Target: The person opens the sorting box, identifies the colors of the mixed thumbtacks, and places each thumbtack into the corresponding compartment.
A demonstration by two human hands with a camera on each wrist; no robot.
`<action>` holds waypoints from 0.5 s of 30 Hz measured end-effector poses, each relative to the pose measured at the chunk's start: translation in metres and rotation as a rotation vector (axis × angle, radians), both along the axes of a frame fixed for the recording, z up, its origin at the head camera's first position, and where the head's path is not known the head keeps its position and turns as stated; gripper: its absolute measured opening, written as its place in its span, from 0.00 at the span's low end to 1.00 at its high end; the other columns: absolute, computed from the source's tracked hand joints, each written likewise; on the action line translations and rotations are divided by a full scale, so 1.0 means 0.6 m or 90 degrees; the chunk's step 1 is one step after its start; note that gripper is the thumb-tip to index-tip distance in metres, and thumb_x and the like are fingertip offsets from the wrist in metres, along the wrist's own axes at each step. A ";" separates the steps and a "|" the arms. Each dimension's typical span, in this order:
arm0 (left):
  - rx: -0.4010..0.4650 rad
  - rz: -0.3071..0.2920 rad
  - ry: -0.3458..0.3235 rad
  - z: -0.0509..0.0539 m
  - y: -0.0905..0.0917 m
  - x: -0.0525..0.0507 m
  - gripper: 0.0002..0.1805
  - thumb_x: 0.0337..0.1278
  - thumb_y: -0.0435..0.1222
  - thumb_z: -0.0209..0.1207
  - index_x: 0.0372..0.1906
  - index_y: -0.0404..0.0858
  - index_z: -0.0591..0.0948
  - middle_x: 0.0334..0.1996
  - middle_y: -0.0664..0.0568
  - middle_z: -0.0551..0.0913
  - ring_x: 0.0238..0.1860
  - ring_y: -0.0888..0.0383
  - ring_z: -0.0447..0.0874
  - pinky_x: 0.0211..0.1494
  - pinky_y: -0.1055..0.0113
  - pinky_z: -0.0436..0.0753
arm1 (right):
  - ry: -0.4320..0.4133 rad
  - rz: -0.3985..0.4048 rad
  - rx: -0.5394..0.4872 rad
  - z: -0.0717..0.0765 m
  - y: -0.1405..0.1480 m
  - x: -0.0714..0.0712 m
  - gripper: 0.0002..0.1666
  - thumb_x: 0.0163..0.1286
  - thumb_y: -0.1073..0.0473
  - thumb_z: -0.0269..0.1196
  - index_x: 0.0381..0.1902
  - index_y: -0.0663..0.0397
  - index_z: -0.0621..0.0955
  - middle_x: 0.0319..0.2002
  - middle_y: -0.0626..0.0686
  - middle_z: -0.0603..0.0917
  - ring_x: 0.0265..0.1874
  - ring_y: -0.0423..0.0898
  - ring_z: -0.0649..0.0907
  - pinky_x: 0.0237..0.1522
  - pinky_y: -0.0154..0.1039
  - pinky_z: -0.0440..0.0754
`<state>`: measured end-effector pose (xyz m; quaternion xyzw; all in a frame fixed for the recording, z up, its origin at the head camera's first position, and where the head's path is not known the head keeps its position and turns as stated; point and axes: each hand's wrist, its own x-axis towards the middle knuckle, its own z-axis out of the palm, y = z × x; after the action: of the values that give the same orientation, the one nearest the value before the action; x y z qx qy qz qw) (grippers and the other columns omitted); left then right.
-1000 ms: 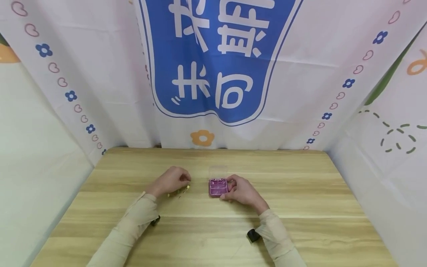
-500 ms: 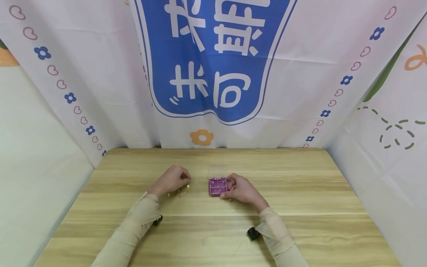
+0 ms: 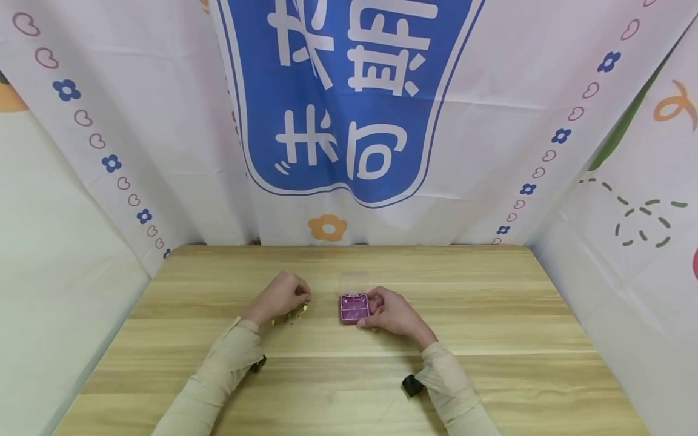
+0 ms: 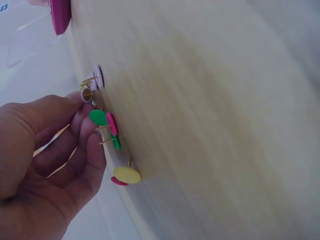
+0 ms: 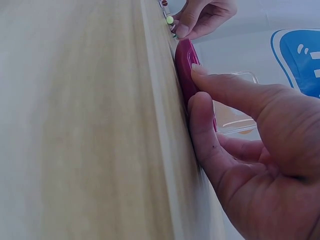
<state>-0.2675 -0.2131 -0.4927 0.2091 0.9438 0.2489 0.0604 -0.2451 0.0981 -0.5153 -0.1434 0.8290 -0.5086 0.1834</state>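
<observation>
In the head view my left hand (image 3: 280,295) is low over a small group of thumbtacks. Its thumb and fingertips pinch a pale-rimmed thumbtack (image 4: 86,94), seen in the left wrist view. Just beyond lie white thumbtacks (image 4: 99,76); beside the fingers are a green thumbtack (image 4: 98,117) and a pink thumbtack (image 4: 111,124). A yellow thumbtack (image 4: 127,175) lies nearer the camera. My right hand (image 3: 394,312) grips the right side of a small purple compartment box (image 3: 354,309) by thumb and fingers. Its clear lid (image 3: 353,281) is folded back; no tacks show inside.
Both hands work above a wood-grain table (image 3: 338,387). Behind its far edge hangs a white curtain (image 3: 480,145) with a blue printed sign. Black wrist devices (image 3: 412,385) hang under both sleeves.
The camera view shifts slightly. Both hands stay nearly where they were, the left at the tacks and the right on the box.
</observation>
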 end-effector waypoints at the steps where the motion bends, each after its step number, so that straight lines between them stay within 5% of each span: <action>1: -0.002 -0.001 0.003 0.000 0.000 0.000 0.05 0.66 0.31 0.66 0.37 0.39 0.92 0.34 0.52 0.93 0.34 0.65 0.87 0.42 0.67 0.89 | 0.001 0.001 0.000 0.000 0.000 0.000 0.43 0.57 0.62 0.80 0.67 0.68 0.73 0.36 0.56 0.81 0.26 0.45 0.84 0.32 0.40 0.90; 15: -0.003 0.012 -0.006 0.002 0.000 0.004 0.06 0.70 0.33 0.64 0.36 0.40 0.89 0.31 0.56 0.89 0.32 0.66 0.82 0.44 0.65 0.88 | 0.012 0.002 0.004 0.002 -0.003 0.002 0.44 0.57 0.63 0.80 0.67 0.69 0.73 0.37 0.56 0.82 0.25 0.44 0.85 0.31 0.38 0.90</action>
<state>-0.2653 -0.2130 -0.4915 0.1993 0.9459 0.2483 0.0630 -0.2442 0.0965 -0.5141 -0.1488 0.8319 -0.5045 0.1768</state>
